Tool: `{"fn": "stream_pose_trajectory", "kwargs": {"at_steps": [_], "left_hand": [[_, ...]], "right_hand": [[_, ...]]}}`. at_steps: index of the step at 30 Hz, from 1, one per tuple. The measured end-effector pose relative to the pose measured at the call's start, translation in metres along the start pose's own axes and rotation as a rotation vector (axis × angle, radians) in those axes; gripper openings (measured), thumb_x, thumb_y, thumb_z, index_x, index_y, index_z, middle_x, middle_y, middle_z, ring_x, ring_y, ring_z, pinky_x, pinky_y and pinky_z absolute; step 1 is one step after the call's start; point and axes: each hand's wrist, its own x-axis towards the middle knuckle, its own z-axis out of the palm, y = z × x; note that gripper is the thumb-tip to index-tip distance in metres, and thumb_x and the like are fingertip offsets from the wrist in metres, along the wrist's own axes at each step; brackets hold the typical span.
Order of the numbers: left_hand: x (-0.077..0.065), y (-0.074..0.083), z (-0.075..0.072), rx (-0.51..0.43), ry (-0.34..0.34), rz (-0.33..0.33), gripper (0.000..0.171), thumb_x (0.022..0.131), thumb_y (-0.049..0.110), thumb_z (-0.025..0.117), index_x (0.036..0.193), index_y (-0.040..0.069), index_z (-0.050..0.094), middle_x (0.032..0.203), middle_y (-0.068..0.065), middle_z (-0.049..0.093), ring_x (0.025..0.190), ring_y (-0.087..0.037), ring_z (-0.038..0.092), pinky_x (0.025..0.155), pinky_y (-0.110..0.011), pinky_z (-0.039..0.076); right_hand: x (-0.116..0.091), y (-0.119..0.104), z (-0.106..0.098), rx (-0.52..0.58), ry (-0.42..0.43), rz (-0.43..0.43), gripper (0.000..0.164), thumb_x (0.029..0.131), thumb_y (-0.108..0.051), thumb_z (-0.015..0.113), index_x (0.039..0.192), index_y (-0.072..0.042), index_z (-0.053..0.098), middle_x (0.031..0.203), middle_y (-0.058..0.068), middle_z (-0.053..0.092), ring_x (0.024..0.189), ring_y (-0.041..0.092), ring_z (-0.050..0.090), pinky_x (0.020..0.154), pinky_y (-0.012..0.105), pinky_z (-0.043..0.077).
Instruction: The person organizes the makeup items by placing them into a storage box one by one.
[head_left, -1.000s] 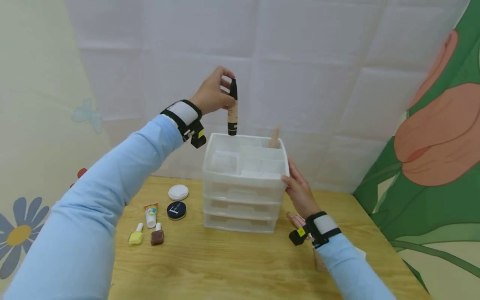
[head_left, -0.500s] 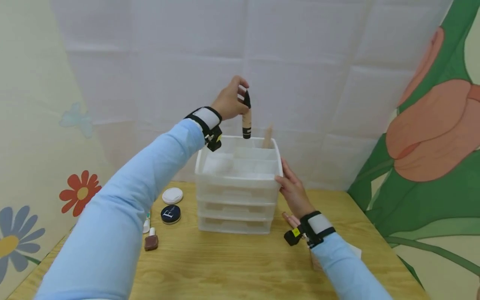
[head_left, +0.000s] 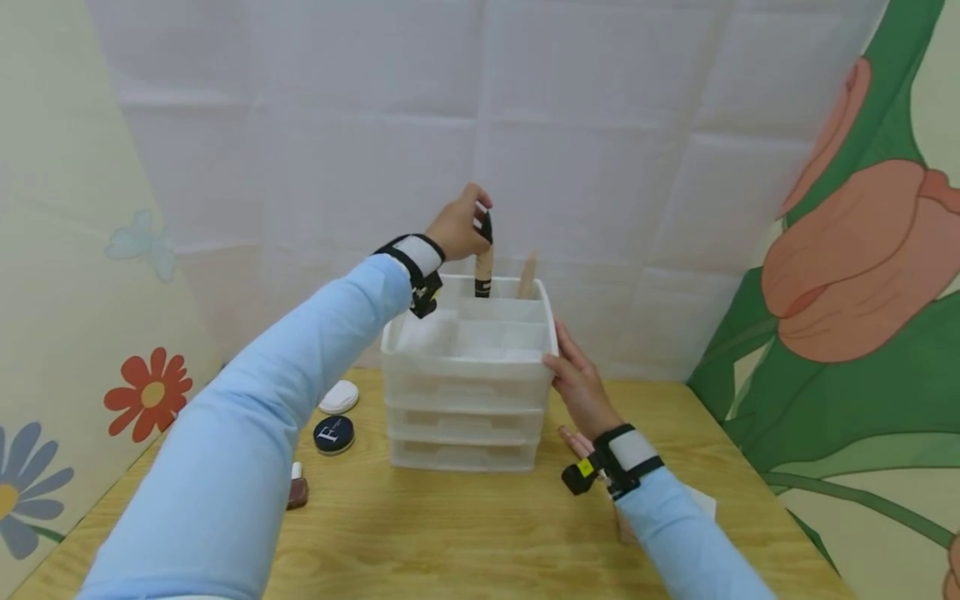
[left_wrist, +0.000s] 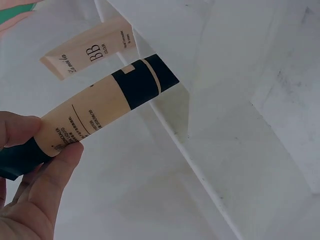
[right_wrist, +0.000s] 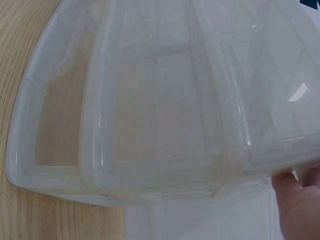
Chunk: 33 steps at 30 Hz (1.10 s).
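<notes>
My left hand [head_left: 459,225] pinches a beige concealer tube [left_wrist: 85,112] by its dark flat end. In the left wrist view its dark cap points down at the wall of a back compartment in the white plastic drawer organizer [head_left: 461,362]. Beside it a pale BB cream tube [left_wrist: 92,47] leans upright in the organizer's back row. My right hand [head_left: 581,387] grips the organizer's right side near the top rim, thumb at the front corner. Three translucent drawers are stacked below the divided top, and they are closed.
Left of the organizer lie a dark round compact [head_left: 333,435], a white round disc [head_left: 340,397] and a brown nail polish bottle [head_left: 297,490], partly behind my left sleeve. Pinkish slim items [head_left: 576,442] and a pale box [head_left: 701,502] lie by my right forearm.
My left hand has moved right and down with the concealer tube, whose lower end now drops behind the organizer's compartment wall. The right hand keeps its grip on the organizer.
</notes>
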Motion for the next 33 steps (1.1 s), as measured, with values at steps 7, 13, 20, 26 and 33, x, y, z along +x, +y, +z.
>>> {"fn": "stream_pose_trajectory", "kwargs": {"at_steps": [7,13,20,26,33], "left_hand": [[-0.001,-0.005,0.006,0.037,-0.042,-0.019,0.056,0.079,-0.011,0.067,0.124,0.003,0.037,0.119,-0.020,0.055,0.100,-0.032,0.059,0.084,-0.037,0.051],[-0.001,-0.010,0.013,0.054,-0.086,-0.036,0.054,0.080,-0.010,0.067,0.123,0.004,0.036,0.120,-0.019,0.054,0.100,-0.030,0.057,0.083,-0.036,0.050],[-0.002,-0.015,0.016,0.087,-0.107,-0.054,0.055,0.080,-0.007,0.070,0.122,0.003,0.037,0.120,-0.019,0.052,0.102,-0.029,0.052,0.082,-0.036,0.050],[-0.001,-0.021,0.018,0.112,-0.112,-0.074,0.057,0.079,-0.007,0.072,0.122,0.002,0.037,0.120,-0.018,0.053,0.104,-0.029,0.052,0.084,-0.036,0.049],[0.003,-0.025,0.020,0.106,-0.118,-0.085,0.058,0.079,-0.006,0.072,0.124,0.004,0.036,0.122,-0.018,0.053,0.105,-0.030,0.053,0.085,-0.036,0.049]], "right_hand": [[0.001,0.001,-0.001,0.008,0.004,-0.011,0.061,0.103,-0.017,0.045,0.156,-0.027,0.018,0.161,-0.007,0.010,0.143,0.019,0.021,0.114,0.043,0.025],[0.000,0.001,0.000,0.008,-0.001,-0.015,0.060,0.104,-0.017,0.043,0.157,-0.026,0.017,0.161,-0.007,0.010,0.144,0.019,0.020,0.114,0.045,0.024],[0.000,0.002,0.001,0.004,-0.007,-0.019,0.059,0.104,-0.017,0.043,0.156,-0.029,0.018,0.161,-0.007,0.010,0.144,0.019,0.020,0.114,0.044,0.024],[0.000,0.002,0.001,0.004,-0.012,-0.030,0.059,0.104,-0.018,0.044,0.156,-0.029,0.018,0.161,-0.007,0.010,0.144,0.018,0.020,0.114,0.043,0.024],[0.002,0.003,0.002,-0.006,-0.018,-0.032,0.059,0.104,-0.019,0.042,0.157,-0.028,0.016,0.161,-0.008,0.010,0.144,0.018,0.020,0.114,0.043,0.023]]}}
